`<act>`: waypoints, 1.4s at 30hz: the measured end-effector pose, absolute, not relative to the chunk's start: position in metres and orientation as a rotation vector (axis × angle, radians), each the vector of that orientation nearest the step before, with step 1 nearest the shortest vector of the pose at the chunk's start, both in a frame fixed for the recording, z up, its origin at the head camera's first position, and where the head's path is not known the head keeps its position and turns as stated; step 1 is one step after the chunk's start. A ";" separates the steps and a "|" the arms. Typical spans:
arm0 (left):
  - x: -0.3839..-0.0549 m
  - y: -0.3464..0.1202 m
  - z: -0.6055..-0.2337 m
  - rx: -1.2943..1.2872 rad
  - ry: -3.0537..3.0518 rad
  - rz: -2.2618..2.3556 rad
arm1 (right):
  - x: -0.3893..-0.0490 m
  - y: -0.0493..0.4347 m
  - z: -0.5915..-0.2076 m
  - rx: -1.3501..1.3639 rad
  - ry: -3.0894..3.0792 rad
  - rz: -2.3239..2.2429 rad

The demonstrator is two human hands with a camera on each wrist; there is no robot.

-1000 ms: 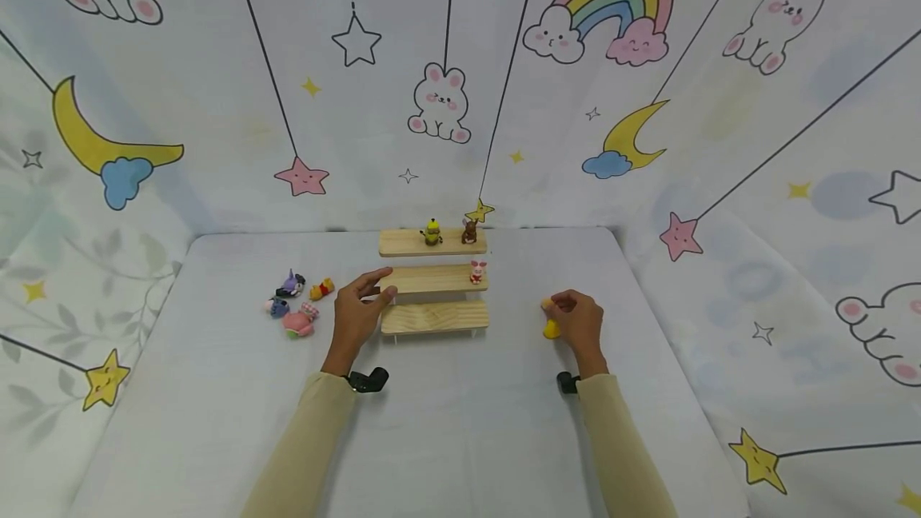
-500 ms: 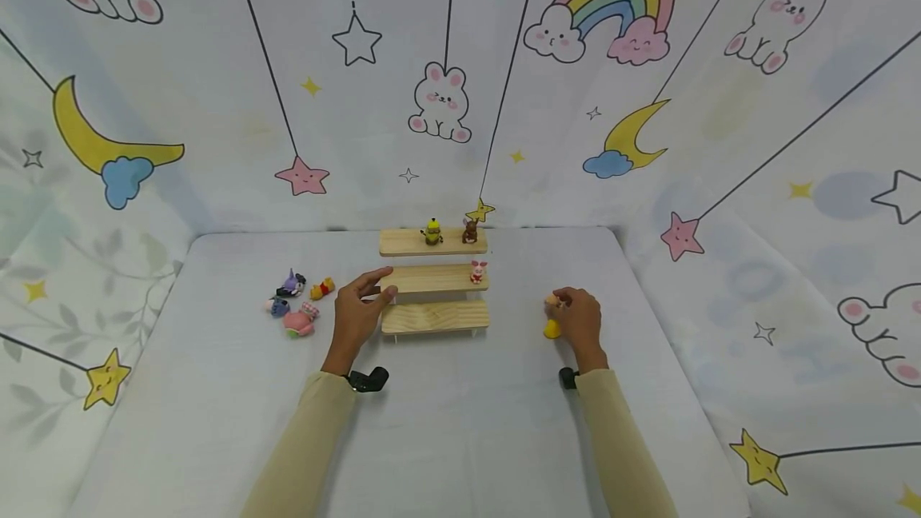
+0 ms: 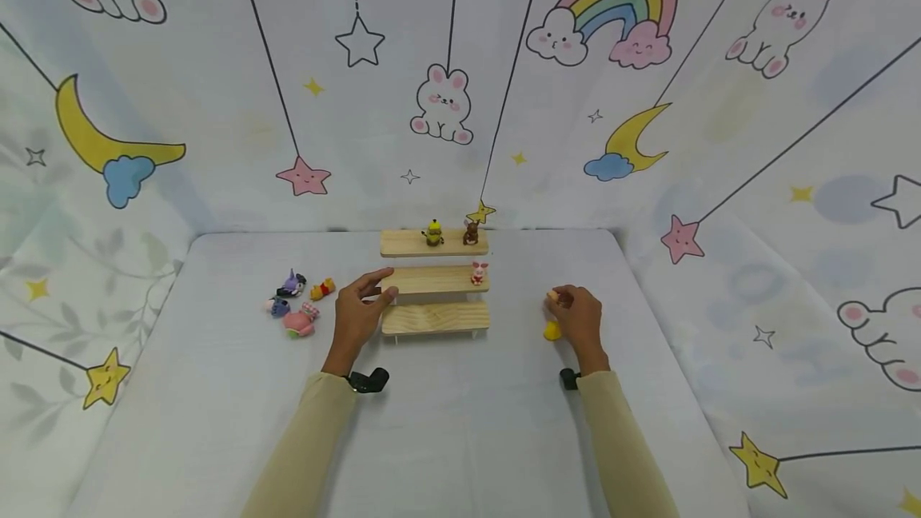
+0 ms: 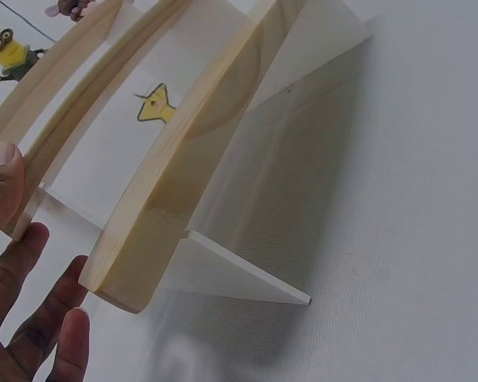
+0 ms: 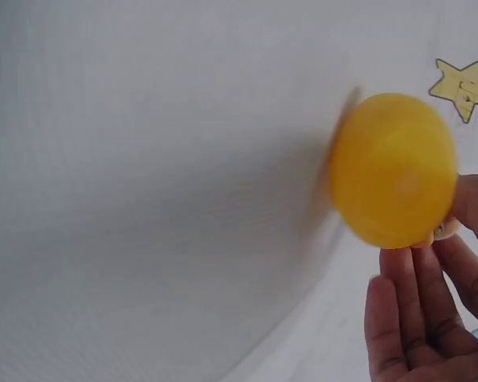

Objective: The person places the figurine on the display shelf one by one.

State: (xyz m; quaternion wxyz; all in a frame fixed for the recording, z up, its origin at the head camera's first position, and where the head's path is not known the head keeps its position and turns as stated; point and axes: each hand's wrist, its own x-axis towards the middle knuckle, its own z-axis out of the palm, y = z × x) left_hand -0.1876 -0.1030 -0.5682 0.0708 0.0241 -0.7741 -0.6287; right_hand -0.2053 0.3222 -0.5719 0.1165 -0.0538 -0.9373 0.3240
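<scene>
The left hand (image 3: 356, 318) holds the left end of the middle wooden board of a three-step display shelf (image 3: 435, 316). In the left wrist view, its thumb lies over that board, with fingers spread below near the lowest board. Over on the right, the right hand (image 3: 579, 318) pinches a small toy figure (image 3: 552, 331) with a rounded yellow part and a peach part. The yellow part (image 5: 394, 171) faces the camera in the right wrist view and hides most of the figure. A pink-and-white figurine (image 3: 479, 272) stands at the middle board's right end.
On the top board stand a yellow minion figurine (image 3: 432, 233) and a brown figurine (image 3: 471, 233). Several small toys, among them a pink one (image 3: 298, 323) and a red-and-yellow bear (image 3: 322, 288), lie left of the left hand. Printed fabric (image 3: 446, 174) rises behind the table.
The right hand's fingers have shifted slightly on the toy figure, and less of its peach part shows. The left hand keeps its place on the shelf.
</scene>
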 end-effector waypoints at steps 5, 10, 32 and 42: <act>-0.187 -0.103 -0.568 0.085 -2.327 -1.897 | -0.203 0.314 -0.561 -0.099 -2.666 1.016; -0.187 -0.102 -0.568 0.079 -2.331 -1.882 | -0.202 0.306 -0.549 -0.052 -2.590 1.093; -0.187 -0.102 -0.567 0.077 -2.324 -1.895 | -0.200 0.271 -0.503 0.178 -2.385 1.404; -0.186 -0.101 -0.566 0.081 -2.334 -1.891 | -0.200 0.251 -0.486 0.257 -2.425 1.431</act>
